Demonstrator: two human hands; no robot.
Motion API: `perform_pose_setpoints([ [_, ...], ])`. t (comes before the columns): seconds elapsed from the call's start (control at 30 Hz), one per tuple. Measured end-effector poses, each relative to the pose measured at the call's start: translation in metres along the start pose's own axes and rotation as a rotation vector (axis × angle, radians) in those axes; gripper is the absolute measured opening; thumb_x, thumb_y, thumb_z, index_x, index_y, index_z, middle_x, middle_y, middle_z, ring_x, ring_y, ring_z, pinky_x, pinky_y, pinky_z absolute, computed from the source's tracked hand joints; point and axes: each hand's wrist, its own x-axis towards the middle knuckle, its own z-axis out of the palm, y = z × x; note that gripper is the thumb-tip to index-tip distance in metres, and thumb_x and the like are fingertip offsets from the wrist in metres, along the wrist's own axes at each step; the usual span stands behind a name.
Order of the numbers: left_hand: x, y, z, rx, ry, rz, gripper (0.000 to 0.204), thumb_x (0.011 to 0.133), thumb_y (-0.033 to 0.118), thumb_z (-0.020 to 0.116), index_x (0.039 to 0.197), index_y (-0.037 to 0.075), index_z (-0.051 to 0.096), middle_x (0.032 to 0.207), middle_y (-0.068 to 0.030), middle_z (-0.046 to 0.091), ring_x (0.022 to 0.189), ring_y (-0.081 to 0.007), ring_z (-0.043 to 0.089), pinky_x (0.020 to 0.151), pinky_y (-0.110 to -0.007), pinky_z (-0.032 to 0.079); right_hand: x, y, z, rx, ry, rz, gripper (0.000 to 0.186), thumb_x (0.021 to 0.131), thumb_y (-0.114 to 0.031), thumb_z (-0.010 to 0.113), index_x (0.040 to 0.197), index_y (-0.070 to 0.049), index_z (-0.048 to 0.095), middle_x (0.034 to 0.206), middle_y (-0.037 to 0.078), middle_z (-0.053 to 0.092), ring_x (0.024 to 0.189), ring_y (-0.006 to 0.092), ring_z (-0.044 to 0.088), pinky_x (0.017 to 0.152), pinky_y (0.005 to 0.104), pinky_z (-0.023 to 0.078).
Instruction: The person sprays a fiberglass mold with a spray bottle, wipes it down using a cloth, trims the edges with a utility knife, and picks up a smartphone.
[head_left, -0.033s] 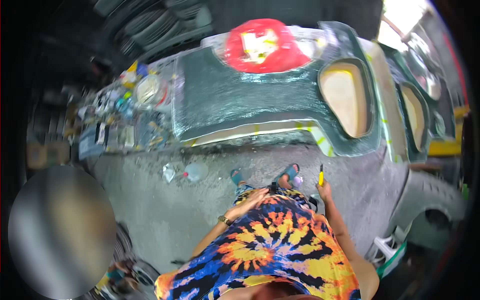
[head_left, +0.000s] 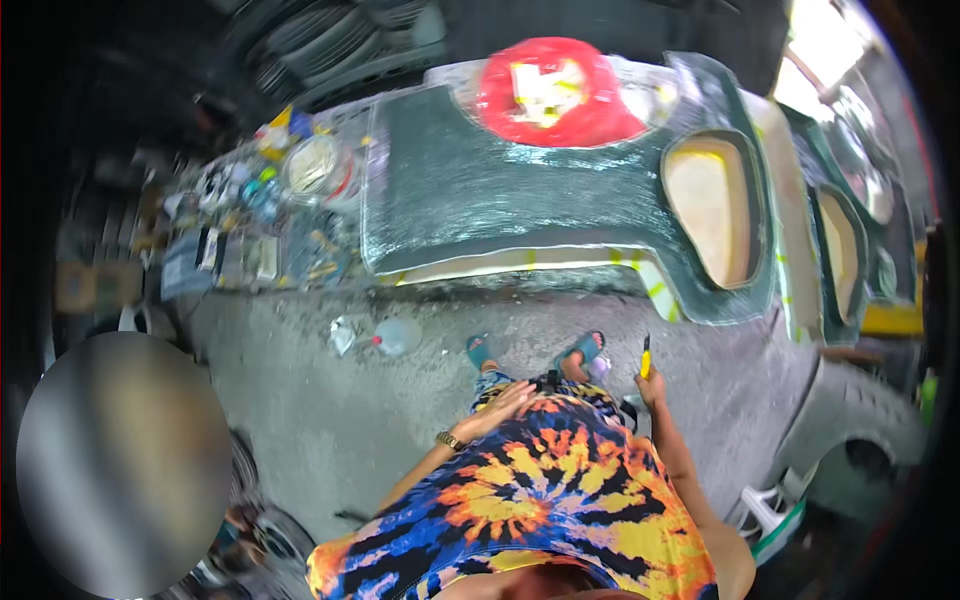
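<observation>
My right hand (head_left: pixel 653 390) is closed round a yellow utility knife (head_left: pixel 646 362), held out at my right side with its dark tip pointing away from me. My left hand (head_left: pixel 500 408) lies flat on the front of my tie-dye shirt (head_left: pixel 540 480) at the waist, fingers stretched and nothing in them. Beyond both hands is a large dark green moulded panel (head_left: pixel 520 190) with a rounded opening at its right end and pale edges marked with yellow tape. On its far side sits a red ring-shaped thing (head_left: pixel 500 100) with pale pieces in its middle.
A clear jug (head_left: pixel 398 337) stands on the concrete floor (head_left: pixel 300 400) near my feet. To the left, a cluttered bench holds a white tub (head_left: pixel 312 168) and several small items. A second green panel (head_left: pixel 838 235) stands farther right. A grey fender-like part (head_left: pixel 850 410) lies at the right.
The whole scene has shifted slightly to the right in the picture, with the panels tilting a little. My hands keep their places, the knife still in the right one.
</observation>
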Motion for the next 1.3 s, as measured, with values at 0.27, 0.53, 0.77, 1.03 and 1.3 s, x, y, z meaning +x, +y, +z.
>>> perform_pose_setpoints([
  [0.27, -0.014, -0.205, 0.102, 0.715, 0.266, 0.073, 0.053, 0.096, 0.037, 0.045, 0.144, 0.017, 0.041, 0.153, -0.0153, 0.030, 0.136, -0.0477, 0.029, 0.111, -0.063, 0.019, 0.004, -0.055, 0.013, -0.493, -0.283, -0.026, 0.027, 0.081, -0.024, 0.065, 0.087, 0.002, 0.059, 0.074, 0.019, 0.063, 0.068, 0.0323, 0.062, 0.063, 0.0422, 0.047],
  [0.53, -0.022, -0.238, 0.131, 0.467, 0.343, -0.134, 0.059, 0.096, 0.042, 0.047, 0.149, 0.019, 0.032, 0.155, -0.0167, 0.025, 0.142, -0.0462, 0.019, 0.113, -0.060, 0.016, 0.025, -0.156, 0.071, -0.428, -0.639, -0.112, 0.017, 0.085, -0.013, 0.063, 0.097, -0.001, 0.060, 0.085, 0.012, 0.064, 0.079, 0.0222, 0.060, 0.073, 0.0353, 0.048],
  [0.77, -0.008, -0.228, 0.095, 0.367, 0.610, -0.335, 0.061, 0.092, 0.045, 0.053, 0.145, 0.020, 0.038, 0.159, -0.0147, 0.015, 0.146, -0.0428, 0.010, 0.111, -0.066, 0.014, 0.061, -0.173, 0.136, -0.556, -0.701, -0.187, 0.021, 0.086, -0.015, 0.066, 0.101, -0.002, 0.060, 0.087, 0.014, 0.066, 0.079, 0.0242, 0.063, 0.073, 0.0360, 0.049],
  [1.03, 0.025, -0.252, 0.019, 0.606, 0.842, -0.303, 0.076, 0.090, 0.063, 0.047, 0.150, 0.020, 0.031, 0.159, -0.0128, 0.017, 0.146, -0.0368, 0.013, 0.115, -0.062, 0.010, 0.091, -0.145, 0.169, -0.612, -0.896, -0.202, 0.026, 0.085, -0.022, 0.066, 0.106, -0.008, 0.060, 0.091, 0.015, 0.069, 0.086, 0.0330, 0.067, 0.075, 0.0404, 0.052],
  [1.3, 0.060, -0.258, -0.078, 0.919, 0.606, -0.177, 0.074, 0.089, 0.058, 0.049, 0.146, 0.012, 0.039, 0.159, -0.0144, 0.017, 0.147, -0.0347, 0.013, 0.116, -0.057, 0.011, 0.153, -0.071, 0.257, -1.012, -0.804, -0.498, 0.030, 0.082, -0.026, 0.063, 0.106, -0.008, 0.067, 0.096, 0.020, 0.068, 0.090, 0.0377, 0.066, 0.079, 0.0473, 0.053],
])
